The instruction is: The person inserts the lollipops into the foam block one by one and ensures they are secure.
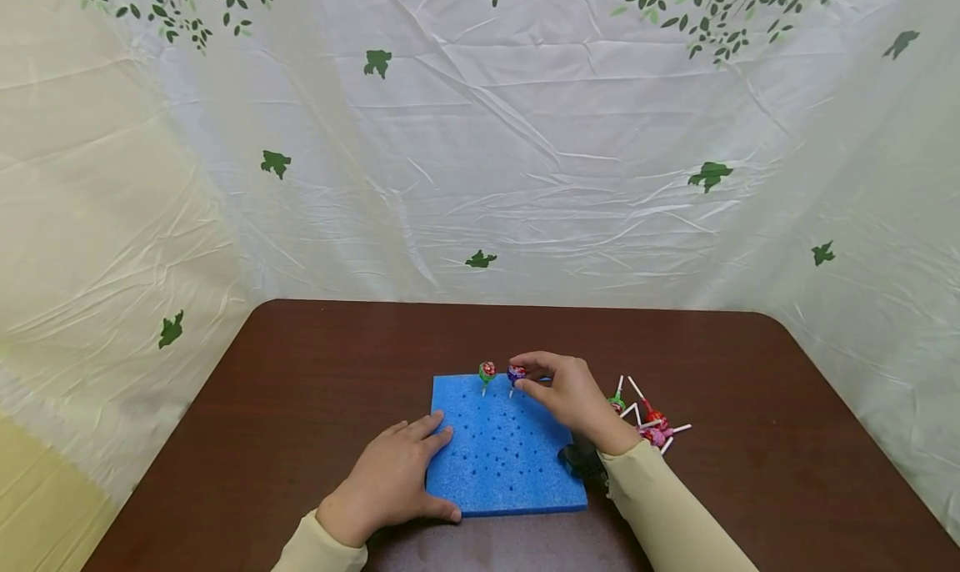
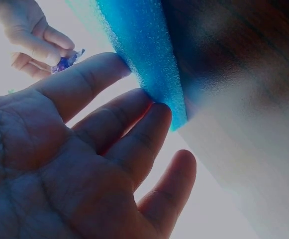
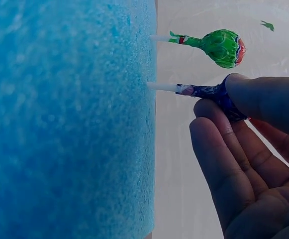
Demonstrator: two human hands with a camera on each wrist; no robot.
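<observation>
A blue foam board (image 1: pixel 487 489) dotted with small holes lies on the table. My right hand (image 1: pixel 566 393) pinches the wrapped head of a purple lollipop (image 1: pixel 516 373) near the board's far edge. In the right wrist view the purple lollipop's (image 3: pixel 204 91) white stick meets the foam. Beside it a green lollipop (image 1: pixel 487 371) stands upright, its stick in the board. My left hand (image 1: pixel 397 472) rests along the board's left side. The left wrist view shows its fingers (image 2: pixel 139 139) extended, with fingertips against the foam's edge.
A loose pile of lollipops, among them a red lollipop (image 1: pixel 656 419) and a pink one, lies on the brown table (image 1: pixel 750 472) right of the board. A pale curtain (image 1: pixel 525 180) with green leaf prints hangs behind the table.
</observation>
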